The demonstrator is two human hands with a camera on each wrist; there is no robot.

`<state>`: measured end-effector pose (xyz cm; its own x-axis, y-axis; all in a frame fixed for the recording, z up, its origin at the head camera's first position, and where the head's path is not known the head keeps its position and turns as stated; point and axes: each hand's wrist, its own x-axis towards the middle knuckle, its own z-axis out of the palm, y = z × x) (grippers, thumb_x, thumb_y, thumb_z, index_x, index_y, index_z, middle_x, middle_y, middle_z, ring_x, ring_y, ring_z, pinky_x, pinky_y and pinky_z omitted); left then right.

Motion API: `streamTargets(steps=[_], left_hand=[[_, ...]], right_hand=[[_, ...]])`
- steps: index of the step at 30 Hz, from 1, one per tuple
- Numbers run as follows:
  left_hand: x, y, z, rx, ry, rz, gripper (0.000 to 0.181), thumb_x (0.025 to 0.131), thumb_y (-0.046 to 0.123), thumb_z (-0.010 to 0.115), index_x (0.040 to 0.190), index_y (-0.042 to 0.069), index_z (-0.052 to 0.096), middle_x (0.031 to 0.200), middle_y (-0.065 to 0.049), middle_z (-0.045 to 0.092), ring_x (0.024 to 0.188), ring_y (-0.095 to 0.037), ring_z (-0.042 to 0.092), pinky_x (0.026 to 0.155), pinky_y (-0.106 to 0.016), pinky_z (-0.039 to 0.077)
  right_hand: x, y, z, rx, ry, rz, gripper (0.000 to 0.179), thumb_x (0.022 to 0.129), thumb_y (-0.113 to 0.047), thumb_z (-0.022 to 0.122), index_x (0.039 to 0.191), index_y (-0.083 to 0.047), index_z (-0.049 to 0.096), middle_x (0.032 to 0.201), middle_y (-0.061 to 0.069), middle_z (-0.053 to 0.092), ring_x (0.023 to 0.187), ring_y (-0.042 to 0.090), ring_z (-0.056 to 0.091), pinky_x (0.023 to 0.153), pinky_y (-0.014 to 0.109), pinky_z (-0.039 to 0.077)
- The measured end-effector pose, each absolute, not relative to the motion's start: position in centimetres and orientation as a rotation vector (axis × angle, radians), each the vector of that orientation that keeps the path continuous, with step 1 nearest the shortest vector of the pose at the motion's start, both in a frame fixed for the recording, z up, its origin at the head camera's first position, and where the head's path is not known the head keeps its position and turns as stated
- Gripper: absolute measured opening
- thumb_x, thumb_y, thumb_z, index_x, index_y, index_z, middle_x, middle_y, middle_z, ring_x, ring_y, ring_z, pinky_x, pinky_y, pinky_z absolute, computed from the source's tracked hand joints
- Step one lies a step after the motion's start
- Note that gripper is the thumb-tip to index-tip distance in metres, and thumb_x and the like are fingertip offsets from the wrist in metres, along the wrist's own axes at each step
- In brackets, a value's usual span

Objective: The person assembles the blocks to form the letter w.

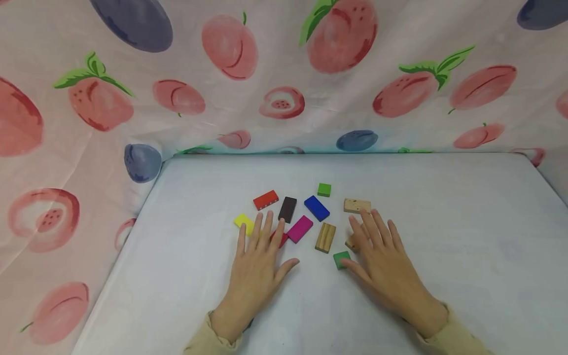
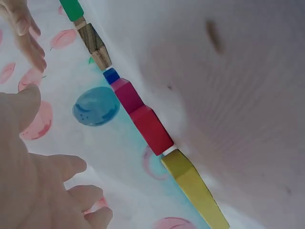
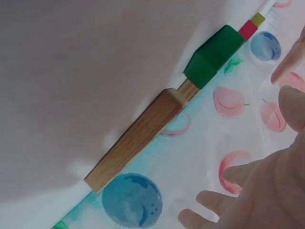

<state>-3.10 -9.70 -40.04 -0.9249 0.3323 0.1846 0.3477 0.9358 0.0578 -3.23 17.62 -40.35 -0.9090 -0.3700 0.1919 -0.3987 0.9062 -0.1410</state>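
Observation:
My left hand (image 1: 254, 271) is spread with straight fingers over a yellow block (image 1: 243, 223) and a red block (image 1: 281, 238), partly covering both. The left wrist view shows its fingers apart from the yellow block (image 2: 195, 188). My right hand (image 1: 390, 271) is likewise spread, its fingers overlapping a wooden block (image 1: 352, 243) in the head view. Its thumb overlaps a small green block (image 1: 339, 258). In the right wrist view, a gap shows between the fingers and the wooden block (image 3: 136, 140). Neither hand holds anything.
Between and beyond the hands lie a magenta block (image 1: 300, 229), a ridged wooden block (image 1: 326, 237), a dark brown block (image 1: 288, 210), a blue block (image 1: 317, 208), an orange-red block (image 1: 266, 200), a light green block (image 1: 324, 190) and a pale wooden block (image 1: 357, 205) on the white table (image 1: 466, 222).

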Motion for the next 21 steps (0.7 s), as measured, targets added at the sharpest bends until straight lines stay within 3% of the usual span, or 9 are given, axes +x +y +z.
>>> streamTargets(steps=[5, 10, 17, 21], left_hand=[[-3.3, -9.9, -39.8, -0.533, -2.917, -0.134, 0.082, 0.096, 0.060, 0.051, 0.158, 0.014, 0.025, 0.166, -0.012, 0.017, 0.154, -0.032, 0.011, 0.122, -0.058, 0.011], [-3.7, -10.1, -39.2, -0.538, -2.933, -0.181, 0.080, 0.096, 0.057, 0.054, 0.157, 0.013, 0.028, 0.166, -0.012, 0.016, 0.154, -0.033, 0.010, 0.123, -0.056, 0.012], [-4.3, -10.6, -39.1, -0.542, -2.919, -0.190, 0.079, 0.095, 0.053, 0.059, 0.156, 0.012, 0.031, 0.165, -0.014, 0.021, 0.153, -0.033, 0.016, 0.123, -0.054, 0.017], [-4.5, -10.9, -39.1, -0.531, -2.924, -0.211, 0.077, 0.095, 0.050, 0.060, 0.156, 0.011, 0.033, 0.164, -0.014, 0.023, 0.152, -0.033, 0.019, 0.123, -0.053, 0.018]], right_hand=[[-3.6, 17.1, -40.2, 0.646, -2.873, 0.294, 0.083, 0.099, -0.059, 0.045, 0.160, -0.011, 0.014, 0.164, 0.018, 0.016, 0.152, 0.037, 0.010, 0.125, 0.049, 0.001], [-4.0, 16.5, -40.1, 0.719, -2.835, 0.304, 0.082, 0.101, -0.065, 0.028, 0.159, -0.009, 0.018, 0.163, 0.017, 0.018, 0.151, 0.037, 0.014, 0.123, 0.054, 0.015], [-4.3, 15.2, -39.5, 0.728, -2.937, 0.330, 0.091, 0.093, -0.056, 0.060, 0.159, -0.010, 0.017, 0.166, 0.014, 0.014, 0.151, 0.035, 0.015, 0.120, 0.056, 0.023], [-4.5, 14.6, -39.2, 0.743, -2.963, 0.343, 0.093, 0.092, -0.054, 0.064, 0.159, -0.011, 0.017, 0.166, 0.013, 0.015, 0.151, 0.035, 0.016, 0.120, 0.056, 0.024]])
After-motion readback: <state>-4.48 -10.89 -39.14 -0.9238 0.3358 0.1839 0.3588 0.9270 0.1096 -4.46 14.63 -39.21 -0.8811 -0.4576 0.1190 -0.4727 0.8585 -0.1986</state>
